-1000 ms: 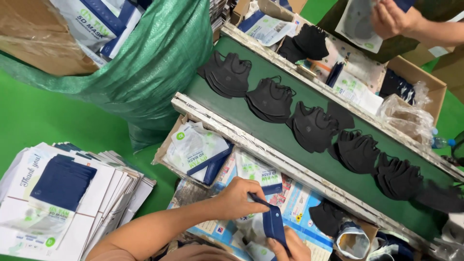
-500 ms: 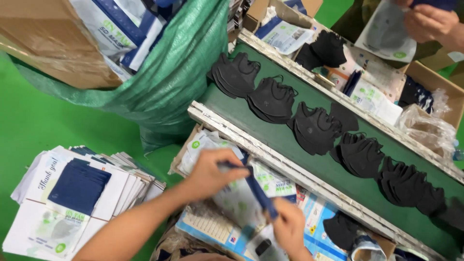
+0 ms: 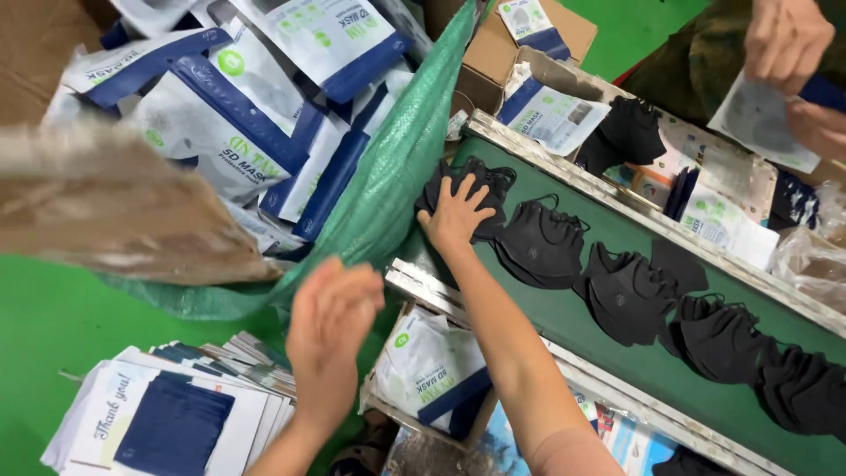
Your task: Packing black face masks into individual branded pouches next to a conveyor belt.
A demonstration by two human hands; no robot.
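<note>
The right hand (image 3: 456, 211) was laid, fingers spread, on the black mask stack (image 3: 480, 189) at the conveyor belt's (image 3: 573, 322) eleven o'clock end. The left hand (image 3: 330, 330) was held open, empty, above white packets (image 3: 167, 419).

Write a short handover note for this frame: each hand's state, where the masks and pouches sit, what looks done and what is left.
Right hand: open, pressed on the first stack of black masks at the near end of the green conveyor belt.
Left hand: open and empty, blurred, above the stack of filled pouches.
Done: several filled pouches stacked at lower left.
Left: five more mask stacks lie along the belt; an empty pouch waits in the tray below.
Another person's hands hold a pouch at upper right.
</note>
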